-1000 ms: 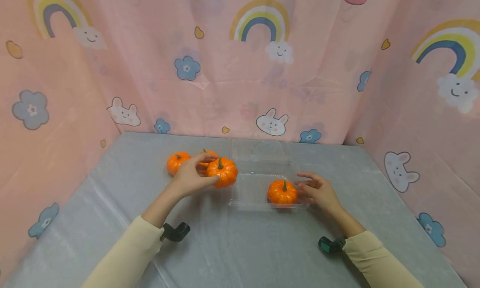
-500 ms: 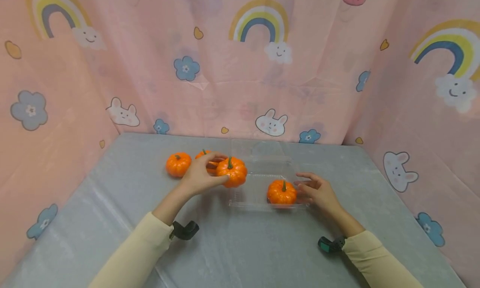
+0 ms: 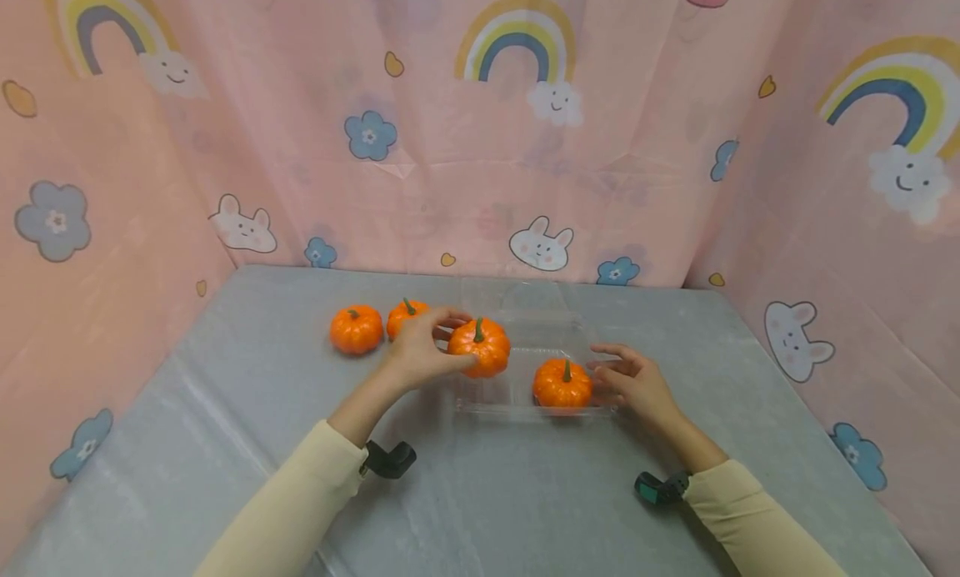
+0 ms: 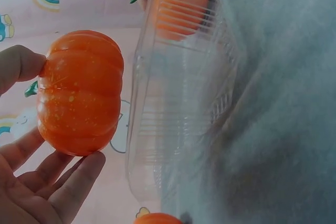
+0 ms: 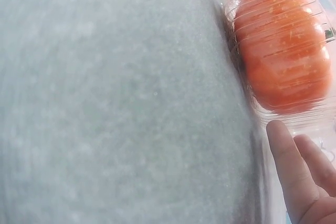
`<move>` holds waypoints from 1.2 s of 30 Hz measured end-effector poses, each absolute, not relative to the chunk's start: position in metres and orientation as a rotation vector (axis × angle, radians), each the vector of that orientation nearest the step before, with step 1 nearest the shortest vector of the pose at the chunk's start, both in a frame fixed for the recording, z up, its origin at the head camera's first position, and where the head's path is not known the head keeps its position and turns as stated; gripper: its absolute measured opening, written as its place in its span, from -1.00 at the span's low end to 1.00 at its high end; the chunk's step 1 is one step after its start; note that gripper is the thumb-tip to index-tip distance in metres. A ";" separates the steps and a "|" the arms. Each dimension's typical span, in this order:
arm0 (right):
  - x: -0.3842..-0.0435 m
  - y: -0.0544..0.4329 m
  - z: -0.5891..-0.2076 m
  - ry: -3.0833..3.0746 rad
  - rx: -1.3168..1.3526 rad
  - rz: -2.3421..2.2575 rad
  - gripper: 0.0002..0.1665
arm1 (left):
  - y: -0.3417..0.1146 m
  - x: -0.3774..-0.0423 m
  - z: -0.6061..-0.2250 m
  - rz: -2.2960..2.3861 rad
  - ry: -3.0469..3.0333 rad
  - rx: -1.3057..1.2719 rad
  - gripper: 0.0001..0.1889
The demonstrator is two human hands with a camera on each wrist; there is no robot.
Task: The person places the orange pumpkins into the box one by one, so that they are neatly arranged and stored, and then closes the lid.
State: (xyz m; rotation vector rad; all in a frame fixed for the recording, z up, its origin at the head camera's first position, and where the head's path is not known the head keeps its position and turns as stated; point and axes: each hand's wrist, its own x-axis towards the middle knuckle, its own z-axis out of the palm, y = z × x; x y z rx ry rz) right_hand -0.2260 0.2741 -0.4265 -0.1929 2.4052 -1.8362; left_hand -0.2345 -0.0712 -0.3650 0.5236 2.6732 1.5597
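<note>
My left hand (image 3: pixel 420 352) grips a small orange pumpkin (image 3: pixel 482 348) with a green stem, thumb on one side and fingers on the other. That pumpkin hangs above the left part of a clear plastic clamshell box (image 3: pixel 495 408); the left wrist view shows a gap between the held pumpkin (image 4: pixel 81 93) and the box wall (image 4: pixel 152 124). Another pumpkin (image 3: pixel 562 383) sits inside the box at its right end. At the box's right side rests my right hand (image 3: pixel 639 389), its fingers (image 5: pixel 291 169) fairly straight and against or very near the clear wall.
Two more pumpkins stand on the grey cloth left of the box: one (image 3: pixel 356 329) fully visible, the other (image 3: pixel 405 317) partly behind my left hand. The box's clear lid (image 3: pixel 517 298) lies folded back behind it. A pink patterned curtain (image 3: pixel 427 202) encloses the table.
My left hand has carried its pumpkin rightward, from the box's left edge to above its left part. The right hand and the pumpkin in the box have stayed put.
</note>
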 end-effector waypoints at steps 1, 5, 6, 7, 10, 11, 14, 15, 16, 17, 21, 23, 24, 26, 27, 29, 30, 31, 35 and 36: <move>-0.226 0.274 -0.426 2.406 -0.193 -1.836 -0.41 | -0.070 -0.235 -0.366 1.564 2.666 0.522 -0.44; -0.226 0.274 -0.426 2.407 -0.194 -1.837 -0.41 | -0.066 -0.235 -0.367 1.560 2.657 0.537 -0.45; -0.226 0.273 -0.426 2.406 -0.197 -1.837 -0.41 | -0.065 -0.235 -0.368 1.559 2.659 0.548 -0.45; -0.227 0.273 -0.426 2.404 -0.200 -1.838 -0.41 | -0.064 -0.235 -0.368 1.556 2.663 0.557 -0.45; -0.227 0.273 -0.426 2.398 -0.208 -1.840 -0.41 | -0.061 -0.235 -0.369 1.544 2.672 0.580 -0.45; -0.227 0.273 -0.426 2.396 -0.208 -1.840 -0.41 | -0.060 -0.235 -0.370 1.543 2.674 0.588 -0.45; -0.227 0.274 -0.427 2.390 -0.207 -1.840 -0.41 | -0.057 -0.235 -0.372 1.544 2.663 0.605 -0.45; -0.228 0.274 -0.427 2.389 -0.207 -1.841 -0.41 | -0.056 -0.236 -0.372 1.542 2.659 0.607 -0.46; -0.228 0.274 -0.427 2.385 -0.208 -1.843 -0.41 | -0.055 -0.236 -0.373 1.541 2.658 0.611 -0.46; -0.228 0.274 -0.427 2.381 -0.207 -1.847 -0.42 | -0.055 -0.236 -0.373 1.546 2.655 0.618 -0.46; -0.228 0.274 -0.428 2.368 -0.215 -1.866 -0.43 | -0.052 -0.236 -0.375 1.532 2.648 0.629 -0.47; -0.228 0.274 -0.429 2.363 -0.219 -1.877 -0.43 | -0.051 -0.236 -0.376 1.523 2.641 0.635 -0.47; -0.228 0.274 -0.429 2.364 -0.222 -1.880 -0.43 | -0.051 -0.236 -0.376 1.512 2.640 0.638 -0.47; -0.227 0.274 -0.429 2.364 -0.228 -1.888 -0.43 | -0.049 -0.235 -0.376 1.494 2.647 0.649 -0.47; -0.227 0.274 -0.429 2.363 -0.231 -1.891 -0.42 | -0.048 -0.235 -0.377 1.488 2.651 0.654 -0.47; -0.227 0.274 -0.429 2.368 -0.240 -1.892 -0.42 | -0.047 -0.235 -0.377 1.469 2.661 0.659 -0.46; -0.227 0.274 -0.429 2.367 -0.239 -1.894 -0.42 | -0.046 -0.235 -0.377 1.455 2.670 0.665 -0.46; -0.227 0.274 -0.429 2.366 -0.240 -1.896 -0.42 | -0.045 -0.235 -0.378 1.443 2.678 0.670 -0.46; -0.226 0.275 -0.428 2.362 -0.241 -1.902 -0.43 | -0.041 -0.236 -0.380 1.379 2.711 0.718 -0.46; -0.226 0.275 -0.428 2.362 -0.239 -1.901 -0.43 | -0.040 -0.236 -0.380 1.358 2.722 0.728 -0.45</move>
